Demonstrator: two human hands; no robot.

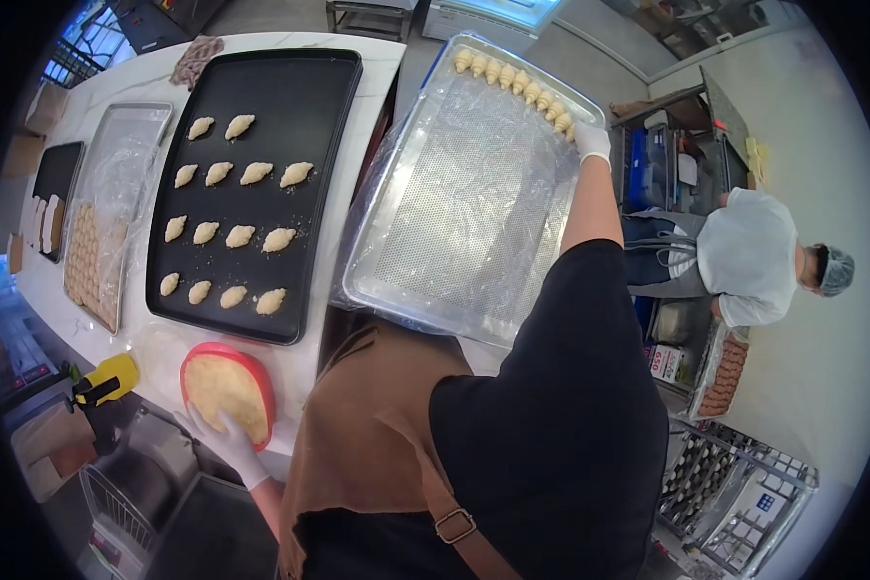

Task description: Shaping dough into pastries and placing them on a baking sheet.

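My right hand [593,142], in a white glove, reaches far out to the right corner of a perforated metal tray [435,222]. Its fingers close at the end of a row of small unbaked croissants [507,77], on the last one there; the fingertips are partly hidden. My left hand [224,447], also gloved, grips the near rim of a red bowl [269,391], thumb over the inside and fingers along the outside. Pale crumbs [224,387] fill that bowl. Beyond it lies a black baking tray [251,193] bearing rows of crumb-coated croissants [240,235].
Left on the white marble counter [372,92] are a plastic-covered tray of dough pieces [97,251] and a small dark tray [58,179]. A yellow container [111,379] stands by the bowl. At right, another person [754,251] works near shelves and a rack [725,483].
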